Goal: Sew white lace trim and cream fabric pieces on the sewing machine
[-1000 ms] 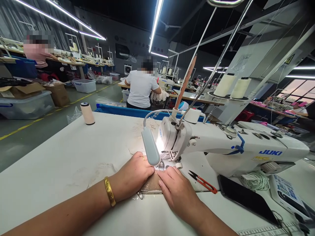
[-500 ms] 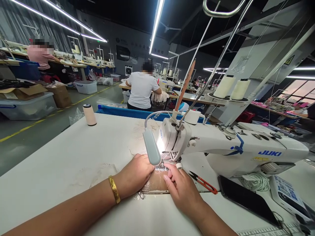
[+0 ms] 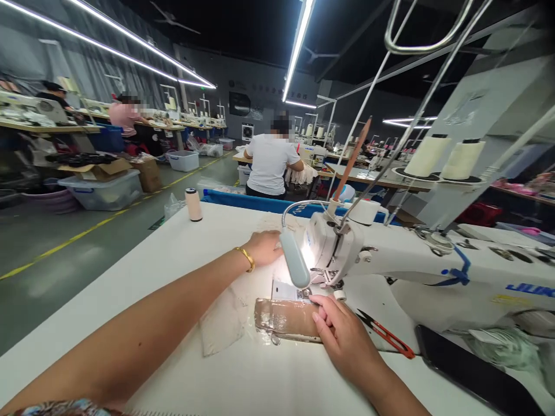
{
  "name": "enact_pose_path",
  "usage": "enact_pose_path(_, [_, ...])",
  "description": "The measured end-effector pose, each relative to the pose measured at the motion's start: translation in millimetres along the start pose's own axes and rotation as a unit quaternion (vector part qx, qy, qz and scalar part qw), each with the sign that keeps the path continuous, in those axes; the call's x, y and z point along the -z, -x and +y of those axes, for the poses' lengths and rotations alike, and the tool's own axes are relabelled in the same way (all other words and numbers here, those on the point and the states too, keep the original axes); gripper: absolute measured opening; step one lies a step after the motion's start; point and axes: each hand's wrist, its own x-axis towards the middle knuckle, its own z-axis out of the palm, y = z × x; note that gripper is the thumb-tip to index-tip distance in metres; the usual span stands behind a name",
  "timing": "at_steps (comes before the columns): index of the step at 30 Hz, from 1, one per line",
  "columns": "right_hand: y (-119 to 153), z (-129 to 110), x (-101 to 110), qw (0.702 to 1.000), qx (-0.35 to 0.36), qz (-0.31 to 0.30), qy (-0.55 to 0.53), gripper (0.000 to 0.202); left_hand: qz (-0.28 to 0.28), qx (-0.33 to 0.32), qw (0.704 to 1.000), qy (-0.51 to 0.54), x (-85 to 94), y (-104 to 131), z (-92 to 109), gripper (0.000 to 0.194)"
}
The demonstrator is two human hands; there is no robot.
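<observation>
My left hand (image 3: 265,248) reaches across the table to the left of the sewing machine head (image 3: 323,240), its fingers stretched out low over sheer pale fabric (image 3: 281,222); the lamp (image 3: 295,260) stands beside the fingertips. My right hand (image 3: 347,326) rests on the machine bed, index finger by the presser foot (image 3: 304,293) and thumb apart from it, with nothing visible held. Under its fingertips lies a brown, clear-taped cover (image 3: 288,318) in front of the metal needle plate (image 3: 281,290). Another sheer fabric piece (image 3: 223,323) lies flat beneath my left forearm.
Orange-handled thread snips (image 3: 390,337) and a black phone (image 3: 472,370) lie right of my right hand. A peach thread spool (image 3: 193,205) stands at the table's far left. Cream thread cones (image 3: 427,156) rise behind the machine. A person in white (image 3: 271,162) sits ahead.
My left hand has left the presser foot area and moved forward to the far fabric. My right hand stays by the presser foot. The camera view has turned left.
</observation>
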Motion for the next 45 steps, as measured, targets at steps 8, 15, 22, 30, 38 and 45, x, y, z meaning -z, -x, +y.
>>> enact_pose_path(8, [4, 0, -8, 0.999, 0.046, 0.003, 0.002, 0.022, -0.023, 0.086, 0.996, 0.003, 58.4, 114, 3, 0.023])
enact_pose_path(15, [-7, -46, -4, 0.988, 0.105, -0.101, -0.047, 0.016, -0.090, 0.124, 0.987, -0.052, 47.2, 162, -21, 0.025])
enact_pose_path(22, [-29, -90, -30, 0.973, 0.028, -0.096, -0.206, 0.029, -0.132, 0.096, 0.985, 0.057, 40.8, 152, 16, 0.007])
enact_pose_path(30, [-25, -75, 10, 0.929, -0.100, -0.136, -0.331, 0.015, -0.250, 0.119, 0.872, 0.403, 21.2, 122, 32, 0.039])
enact_pose_path(38, [-14, -52, 22, 0.965, -0.057, -0.058, -0.249, 0.011, -0.194, 0.106, 0.890, 0.399, -9.9, 98, 54, 0.025])
enact_pose_path(45, [-10, -46, 7, 0.982, -0.016, 0.014, -0.187, 0.008, -0.190, 0.123, 0.908, 0.352, -11.3, 103, 49, 0.024])
